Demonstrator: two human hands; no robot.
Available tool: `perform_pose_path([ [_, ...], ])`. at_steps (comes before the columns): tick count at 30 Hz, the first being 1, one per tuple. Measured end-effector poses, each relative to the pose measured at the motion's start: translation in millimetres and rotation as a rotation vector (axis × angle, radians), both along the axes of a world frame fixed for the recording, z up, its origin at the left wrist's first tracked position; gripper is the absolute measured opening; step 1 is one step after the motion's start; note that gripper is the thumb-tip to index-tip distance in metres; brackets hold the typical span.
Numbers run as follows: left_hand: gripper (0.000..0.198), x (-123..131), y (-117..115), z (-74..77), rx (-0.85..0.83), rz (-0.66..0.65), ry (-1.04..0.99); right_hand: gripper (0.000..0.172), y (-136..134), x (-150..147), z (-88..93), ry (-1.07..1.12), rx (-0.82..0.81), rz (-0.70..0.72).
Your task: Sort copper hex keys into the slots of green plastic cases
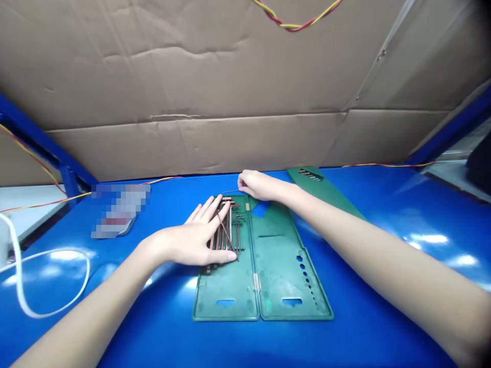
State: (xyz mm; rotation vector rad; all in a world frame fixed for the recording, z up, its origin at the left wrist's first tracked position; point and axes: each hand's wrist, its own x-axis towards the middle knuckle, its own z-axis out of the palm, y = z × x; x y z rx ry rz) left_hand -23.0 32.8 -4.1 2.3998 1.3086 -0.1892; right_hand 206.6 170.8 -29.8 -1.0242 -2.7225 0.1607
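Observation:
A green plastic case [226,286] lies unfolded on the blue table, with several hex keys [238,235] in its left half. My left hand [192,237] rests flat across these keys, fingers spread, hiding part of them. Its thumb touches a key lying slantwise over the others. Beyond the far edge of the case, my right hand [258,185] is closed in a pinch. A thin dark hex key [230,191] sticks out leftward from its fingertips; the other end is hidden. The case's right half [280,260] has a row of graded holes.
A second green case [326,191] lies behind my right forearm. At the left are a blurred flat item [120,212] and a looped white cable [23,291]. Cardboard [215,143] stands behind the blue tabletop [161,327], with red-yellow twisted wire [295,26] hanging above.

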Motion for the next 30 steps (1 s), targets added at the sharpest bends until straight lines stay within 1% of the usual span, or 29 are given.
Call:
perform_pose_path([
  [3,0.114,-2.1,0.3,-2.7,0.032,-0.009,-0.045,0.010,-1.5,2.0,2.1,-0.010,-0.010,-0.002],
  [6,0.112,-3.2,0.1,-5.4,0.042,-0.018,-0.048,0.009,-6.4,5.9,6.3,0.004,0.005,-0.015],
  [9,0.111,-3.9,-0.6,-6.7,0.032,-0.022,-0.015,0.007,-17.6,10.3,13.7,0.122,0.064,-0.037],
  [11,0.111,-4.4,-1.2,-7.3,0.037,-0.019,-0.007,0.008,-29.5,11.8,19.5,0.228,0.042,0.005],
  [15,0.110,-5.5,-1.8,-8.3,0.071,-0.025,-0.046,0.015,-60.4,7.4,26.8,0.335,-0.122,0.170],
  [17,0.109,-5.4,-2.0,-8.3,0.075,-0.025,-0.059,0.016,-74.7,2.5,26.7,0.346,-0.153,0.203],
  [20,0.109,-4.5,-2.1,-7.9,0.069,-0.016,-0.063,0.014,-88.2,-3.9,23.1,0.328,-0.144,0.204],
  [25,0.109,-3.7,-1.6,-8.2,0.070,-0.021,-0.075,0.008,-93.2,-7.3,16.5,0.273,-0.071,0.186],
  [30,0.109,-4.5,-1.3,-8.5,0.053,-0.026,-0.061,0.021,-95.3,-8.4,9.7,0.204,0.028,0.267],
])
